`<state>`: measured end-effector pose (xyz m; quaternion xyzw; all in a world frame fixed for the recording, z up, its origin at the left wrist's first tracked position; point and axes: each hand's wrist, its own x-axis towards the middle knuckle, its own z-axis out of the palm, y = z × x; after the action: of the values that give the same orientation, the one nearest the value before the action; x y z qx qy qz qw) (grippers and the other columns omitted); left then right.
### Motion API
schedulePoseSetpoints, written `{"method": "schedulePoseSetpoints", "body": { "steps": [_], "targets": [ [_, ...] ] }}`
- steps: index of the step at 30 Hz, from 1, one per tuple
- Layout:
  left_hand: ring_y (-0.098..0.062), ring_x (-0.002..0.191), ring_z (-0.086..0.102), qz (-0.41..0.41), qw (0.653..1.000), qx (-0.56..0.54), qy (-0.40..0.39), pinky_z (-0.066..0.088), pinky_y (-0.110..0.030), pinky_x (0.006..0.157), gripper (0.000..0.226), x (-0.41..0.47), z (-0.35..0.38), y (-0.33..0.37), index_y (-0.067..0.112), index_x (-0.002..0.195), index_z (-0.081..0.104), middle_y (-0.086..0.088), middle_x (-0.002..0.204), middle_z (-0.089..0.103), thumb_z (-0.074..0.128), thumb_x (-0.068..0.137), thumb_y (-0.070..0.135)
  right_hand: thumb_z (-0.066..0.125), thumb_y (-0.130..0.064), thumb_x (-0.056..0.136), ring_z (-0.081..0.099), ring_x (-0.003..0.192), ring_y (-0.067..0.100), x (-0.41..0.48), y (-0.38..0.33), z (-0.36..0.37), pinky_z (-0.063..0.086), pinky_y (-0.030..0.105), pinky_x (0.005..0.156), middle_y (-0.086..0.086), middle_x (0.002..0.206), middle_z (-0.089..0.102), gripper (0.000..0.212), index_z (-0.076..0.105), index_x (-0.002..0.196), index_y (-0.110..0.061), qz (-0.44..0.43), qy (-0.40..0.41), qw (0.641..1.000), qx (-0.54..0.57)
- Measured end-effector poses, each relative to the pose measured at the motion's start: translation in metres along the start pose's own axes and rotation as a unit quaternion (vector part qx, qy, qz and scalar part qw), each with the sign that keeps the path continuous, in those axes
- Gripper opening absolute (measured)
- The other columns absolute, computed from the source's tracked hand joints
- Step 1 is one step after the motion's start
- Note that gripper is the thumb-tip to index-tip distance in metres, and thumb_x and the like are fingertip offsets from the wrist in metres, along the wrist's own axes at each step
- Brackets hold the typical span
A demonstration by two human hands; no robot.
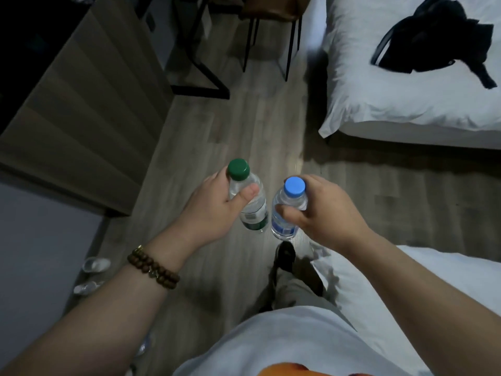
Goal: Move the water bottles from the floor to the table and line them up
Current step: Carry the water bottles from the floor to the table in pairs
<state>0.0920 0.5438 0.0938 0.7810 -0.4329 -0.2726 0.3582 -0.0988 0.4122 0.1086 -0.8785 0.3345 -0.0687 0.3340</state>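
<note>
Two hands (211,210) (322,210), two water bottles (254,210) (282,223) held, two beds (406,104) (393,280), one chair (271,9), one beaded bracelet (153,267).

The green-capped bottle (256,213) is clear, with a dark green cap and a white-and-green label. The blue-capped bottle (283,226) is clear too, its cap light blue and its label blue and white. My bracelet (153,267) is two strands of brown beads with one gold bead. My shirt (284,337) is white with an orange patch, my trousers (290,289) khaki, my shoe (286,253) black. The floor (244,126) is grey-brown wood-grain planks. The bedding (406,104) is white, the garment (433,36) on it black.
</note>
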Motion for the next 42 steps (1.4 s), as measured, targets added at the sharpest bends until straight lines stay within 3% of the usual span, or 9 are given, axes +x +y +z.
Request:
{"method": "schedulePoseSetpoints", "body": {
  "steps": [9,15,20,26,30,34,42],
  "targets": [
    [-0.014,0.105,0.064,-0.023,0.998,0.041,0.03,0.053,-0.047,0.091,0.047,0.146,-0.042,0.0,0.029,0.115,0.056,0.009,0.109,0.066,0.047,0.089,0.068,0.069,-0.049,0.086,0.058,0.087,0.013,0.167,0.018,-0.036,0.048,0.032,0.073,-0.01,0.1,0.06,0.036,0.062,0.114,-0.027,-0.019,-0.004,1.0,-0.007],
    [-0.018,0.111,0.06,-0.048,0.994,0.077,0.053,0.049,-0.038,0.094,0.052,0.245,-0.086,0.009,0.023,0.122,0.058,0.006,0.115,0.065,0.047,0.09,0.063,0.069,-0.05,0.087,0.059,0.085,0.017,0.286,0.012,-0.071,0.05,0.037,0.074,-0.006,0.097,0.061,0.034,0.061,0.107,-0.023,-0.044,-0.016,0.998,-0.042],
    [-0.018,0.104,0.062,-0.04,0.995,0.081,0.039,0.044,-0.03,0.084,0.03,0.327,-0.125,0.001,0.019,0.114,0.059,0.003,0.109,0.066,0.057,0.098,0.045,0.068,-0.053,0.085,0.057,0.077,0.014,0.379,0.002,-0.081,0.041,0.031,0.065,-0.01,0.088,0.058,0.03,0.057,0.097,-0.028,-0.06,-0.003,0.997,-0.056],
    [-0.02,0.106,0.062,-0.014,0.996,0.088,0.015,0.049,-0.038,0.089,0.031,0.446,-0.177,-0.03,0.024,0.111,0.058,0.003,0.109,0.065,0.056,0.096,0.05,0.067,-0.058,0.084,0.059,0.08,0.014,0.503,-0.013,-0.082,0.045,0.032,0.067,-0.011,0.091,0.062,0.03,0.058,0.096,-0.032,-0.042,0.02,0.996,-0.072],
    [-0.019,0.105,0.06,0.011,0.996,0.087,0.008,0.045,-0.035,0.085,0.025,0.521,-0.216,-0.038,0.025,0.11,0.056,0.007,0.105,0.062,0.057,0.096,0.047,0.067,-0.057,0.084,0.06,0.081,0.012,0.57,-0.028,-0.09,0.05,0.032,0.069,-0.012,0.093,0.063,0.03,0.06,0.098,-0.031,0.001,0.043,0.997,-0.058],
    [-0.018,0.109,0.059,0.024,0.995,0.089,-0.026,0.049,-0.04,0.092,0.031,0.586,-0.249,-0.04,0.026,0.115,0.057,0.006,0.112,0.063,0.055,0.097,0.051,0.067,-0.057,0.082,0.06,0.082,0.014,0.625,-0.039,-0.099,0.053,0.038,0.073,-0.01,0.094,0.063,0.034,0.061,0.097,-0.028,0.038,0.072,0.996,-0.045],
    [-0.02,0.105,0.063,0.043,0.994,0.09,-0.052,0.051,-0.045,0.092,0.036,0.7,-0.271,-0.037,0.021,0.115,0.059,0.002,0.112,0.066,0.056,0.096,0.051,0.064,-0.064,0.081,0.06,0.079,0.013,0.724,-0.031,-0.116,0.055,0.041,0.072,-0.011,0.092,0.063,0.039,0.06,0.098,-0.029,0.065,0.089,0.993,-0.039]
  ]
}}
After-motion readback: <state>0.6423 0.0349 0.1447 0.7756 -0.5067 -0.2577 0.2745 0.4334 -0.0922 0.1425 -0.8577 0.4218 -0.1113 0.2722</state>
